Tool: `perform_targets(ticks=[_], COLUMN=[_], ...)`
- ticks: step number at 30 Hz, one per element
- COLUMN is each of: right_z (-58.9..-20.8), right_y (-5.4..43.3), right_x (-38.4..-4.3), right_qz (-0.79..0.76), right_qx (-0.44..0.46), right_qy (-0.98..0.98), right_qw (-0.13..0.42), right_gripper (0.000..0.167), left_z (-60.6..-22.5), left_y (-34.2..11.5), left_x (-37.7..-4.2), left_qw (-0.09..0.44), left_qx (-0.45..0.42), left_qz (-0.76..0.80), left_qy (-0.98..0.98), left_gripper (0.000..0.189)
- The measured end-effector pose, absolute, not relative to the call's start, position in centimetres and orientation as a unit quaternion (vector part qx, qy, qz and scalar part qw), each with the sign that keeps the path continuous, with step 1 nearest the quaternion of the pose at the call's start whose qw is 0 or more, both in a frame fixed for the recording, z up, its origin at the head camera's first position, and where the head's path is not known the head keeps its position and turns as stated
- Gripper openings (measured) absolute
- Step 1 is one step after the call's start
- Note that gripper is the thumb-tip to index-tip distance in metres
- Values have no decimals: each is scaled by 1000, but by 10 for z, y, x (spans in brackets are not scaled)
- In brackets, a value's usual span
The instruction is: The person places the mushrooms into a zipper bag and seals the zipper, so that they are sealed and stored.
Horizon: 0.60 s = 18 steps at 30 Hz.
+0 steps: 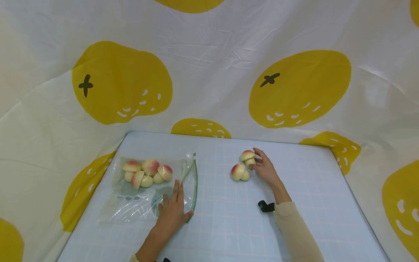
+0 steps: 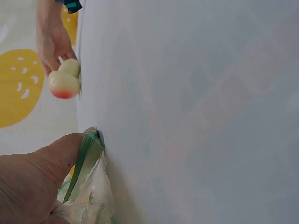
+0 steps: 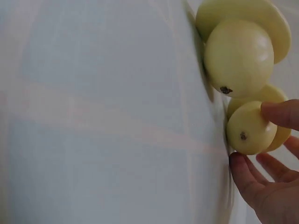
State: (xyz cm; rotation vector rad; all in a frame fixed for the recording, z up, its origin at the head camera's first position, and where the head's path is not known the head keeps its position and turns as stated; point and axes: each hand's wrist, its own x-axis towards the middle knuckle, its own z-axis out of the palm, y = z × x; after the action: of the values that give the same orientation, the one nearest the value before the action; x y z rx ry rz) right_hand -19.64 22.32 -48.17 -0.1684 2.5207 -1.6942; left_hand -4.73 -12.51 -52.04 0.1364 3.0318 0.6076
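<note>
On the right, two toy mushrooms stand close together, cream with red-tinged caps. My right hand [image 1: 266, 170] is at the farther mushroom [image 1: 247, 156], thumb and fingertips on either side of its stem [image 3: 250, 130]. Beside it lies the nearer mushroom [image 1: 238, 172], untouched. A clear zip bag [image 1: 131, 209] with a green closure strip [image 1: 195, 182] lies on the left, several mushrooms [image 1: 150, 167] inside. My left hand [image 1: 172, 211] rests on the bag near its mouth, fingers straight and spread. In the left wrist view, the left thumb [image 2: 65, 151] lies against the green strip.
A pale blue checked table [image 1: 226, 225] carries everything. Behind it hangs a white cloth [image 1: 209, 83] printed with yellow fruit, which also drapes along both sides. A black device [image 1: 266, 206] is strapped at the right wrist.
</note>
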Motion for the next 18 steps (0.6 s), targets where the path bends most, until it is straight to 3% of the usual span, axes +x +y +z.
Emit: perform_targets(ticks=[10, 18], right_z=[-487, -517], right_y=[227, 238], right_x=[-200, -213], right_qz=[-556, -569], right_qx=[-51, -29], right_qy=[827, 821], right_qw=[56, 42], right_gripper=[66, 68], left_z=[-519, -517], left_y=[-125, -125], left_x=[-46, -46], left_qw=[20, 19], left_qx=[49, 51], left_qz=[196, 192], left_qy=[979, 980], left_gripper=[109, 109])
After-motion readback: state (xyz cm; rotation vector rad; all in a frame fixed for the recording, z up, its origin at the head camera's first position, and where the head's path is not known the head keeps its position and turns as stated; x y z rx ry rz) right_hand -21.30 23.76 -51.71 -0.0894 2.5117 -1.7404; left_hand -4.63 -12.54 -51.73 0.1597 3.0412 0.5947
